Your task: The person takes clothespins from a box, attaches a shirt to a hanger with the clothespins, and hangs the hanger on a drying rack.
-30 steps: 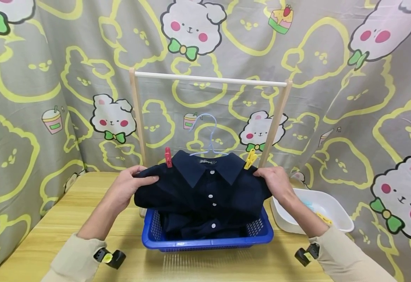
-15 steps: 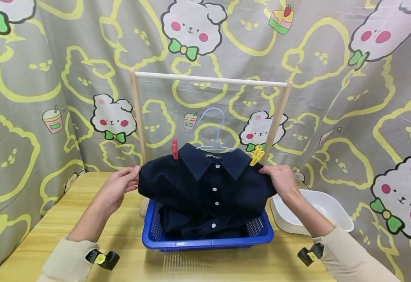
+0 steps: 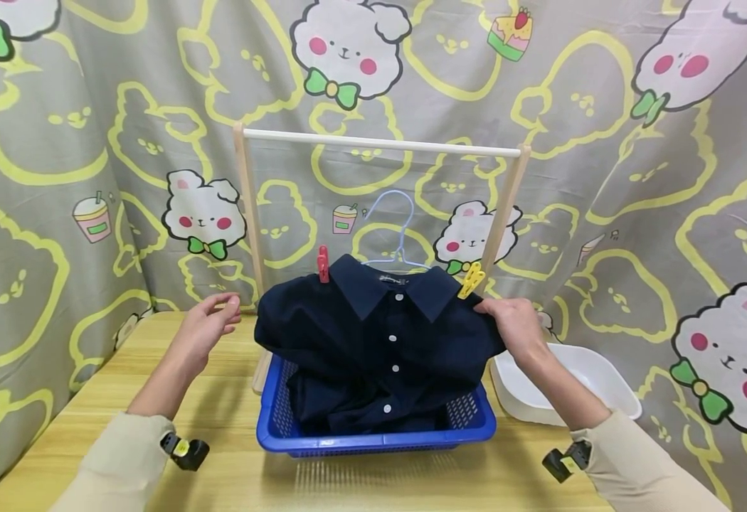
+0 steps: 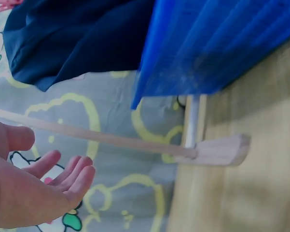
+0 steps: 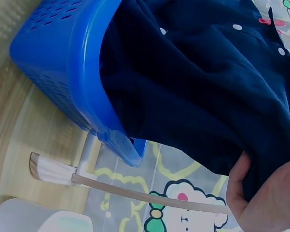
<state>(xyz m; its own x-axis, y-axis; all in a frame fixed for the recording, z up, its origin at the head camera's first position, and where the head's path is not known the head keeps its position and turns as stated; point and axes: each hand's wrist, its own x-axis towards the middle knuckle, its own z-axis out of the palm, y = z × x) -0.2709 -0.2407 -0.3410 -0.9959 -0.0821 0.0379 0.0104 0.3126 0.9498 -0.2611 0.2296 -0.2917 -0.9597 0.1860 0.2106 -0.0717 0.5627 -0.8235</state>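
Observation:
A dark navy button-up shirt (image 3: 373, 341) with a pointed collar hangs on a pale blue wire hanger (image 3: 402, 235), its lower part bunched in the blue basket (image 3: 373, 442). One red clothespin (image 3: 324, 264) clips the shoulder at the left, and a yellow clothespin (image 3: 472, 280) clips the other. My right hand (image 3: 513, 323) grips the shirt at the right shoulder and sleeve; in the right wrist view its fingers (image 5: 239, 181) curl into the cloth. Apart from the shirt, to its left, my left hand (image 3: 207, 327) holds nothing, its fingers loosely bent.
Behind the basket stands a wooden rack with a white crossbar (image 3: 380, 142). A white tub (image 3: 594, 377) sits to the right, partly behind my right forearm. Everything rests on a wood-grain table (image 3: 220, 455), backed by a patterned curtain (image 3: 373, 64).
My left hand has let go of the shirt's left sleeve and moved away to the left. The shirt and hanger have shifted up and right, with my right hand still gripping the cloth.

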